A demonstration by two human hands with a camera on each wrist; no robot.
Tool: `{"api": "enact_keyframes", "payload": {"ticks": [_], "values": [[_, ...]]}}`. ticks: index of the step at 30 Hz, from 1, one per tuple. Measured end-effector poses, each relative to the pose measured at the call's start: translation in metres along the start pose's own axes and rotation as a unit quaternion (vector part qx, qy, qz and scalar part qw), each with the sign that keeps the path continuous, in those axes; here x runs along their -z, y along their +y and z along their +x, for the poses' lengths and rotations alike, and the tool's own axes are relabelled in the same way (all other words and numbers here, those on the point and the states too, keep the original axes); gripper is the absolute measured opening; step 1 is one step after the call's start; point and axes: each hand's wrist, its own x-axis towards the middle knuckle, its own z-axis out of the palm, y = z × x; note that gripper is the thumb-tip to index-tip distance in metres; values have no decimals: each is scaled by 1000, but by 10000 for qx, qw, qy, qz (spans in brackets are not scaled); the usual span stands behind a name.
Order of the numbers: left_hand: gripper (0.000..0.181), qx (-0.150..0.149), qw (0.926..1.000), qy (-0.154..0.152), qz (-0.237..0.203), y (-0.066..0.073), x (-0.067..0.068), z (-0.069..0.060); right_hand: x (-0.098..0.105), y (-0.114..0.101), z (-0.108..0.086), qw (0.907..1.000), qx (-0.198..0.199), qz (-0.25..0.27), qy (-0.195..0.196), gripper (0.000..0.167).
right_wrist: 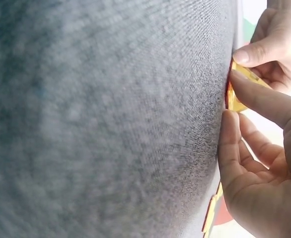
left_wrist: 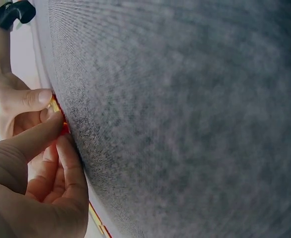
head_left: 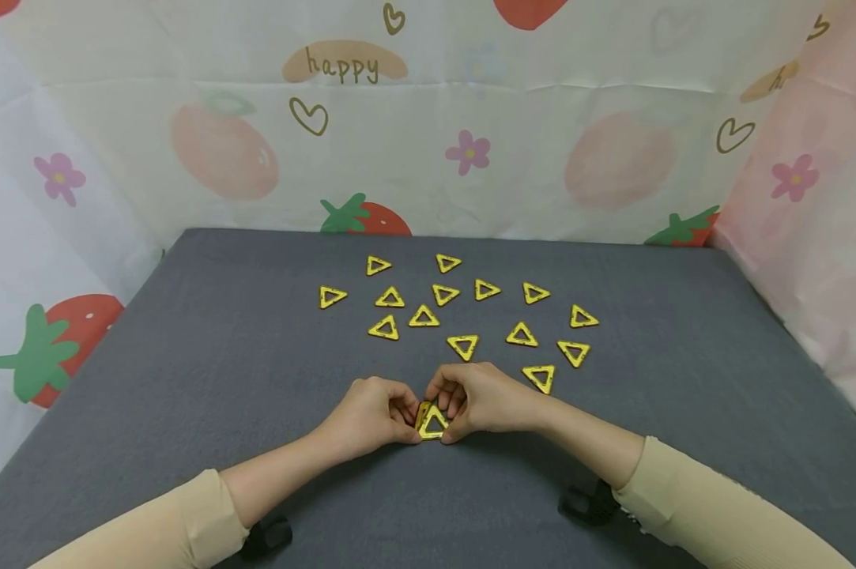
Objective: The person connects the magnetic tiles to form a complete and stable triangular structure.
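Near the front middle of the table, a small yellow triangular frame tile [head_left: 433, 425] is held between the two hands. A second yellow tile [head_left: 422, 412] leans against its left side, partly hidden by fingers. My left hand [head_left: 376, 419] pinches the left side of these tiles with curled fingers. On the other side my right hand [head_left: 486, 401] grips the right edge between thumb and fingers. The right wrist view shows the yellow tile [right_wrist: 238, 101] tilted up from the cloth, with a red edge below. In the left wrist view, fingers [left_wrist: 41, 134] cover most of it.
Several similar yellow triangle tiles [head_left: 424, 316] lie scattered flat beyond the hands, the nearest one [head_left: 541, 369] close to the right forearm. Dark grey cloth [head_left: 221, 356] covers the table. A printed curtain [head_left: 428, 118] stands behind it. A black wrist device [head_left: 587, 504] sits under the right forearm.
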Motion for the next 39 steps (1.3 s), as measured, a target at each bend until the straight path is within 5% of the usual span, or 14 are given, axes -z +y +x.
{"api": "enact_keyframes", "payload": {"ticks": [12,19,31,39], "values": [[18,-19,10000,16,72,2,1,0,9,-2,-3,9998,-81,104,-153,46],[18,-53,9999,52,80,2,2,0,27,2,-10,9995,-250,-102,134,38],[19,-212,9998,-32,-29,1,2,-3,85,31,-48,9931,-724,-437,812,41],[18,-181,9998,-19,46,2,3,-3,99,51,-71,9891,-1055,-553,870,38]]}}
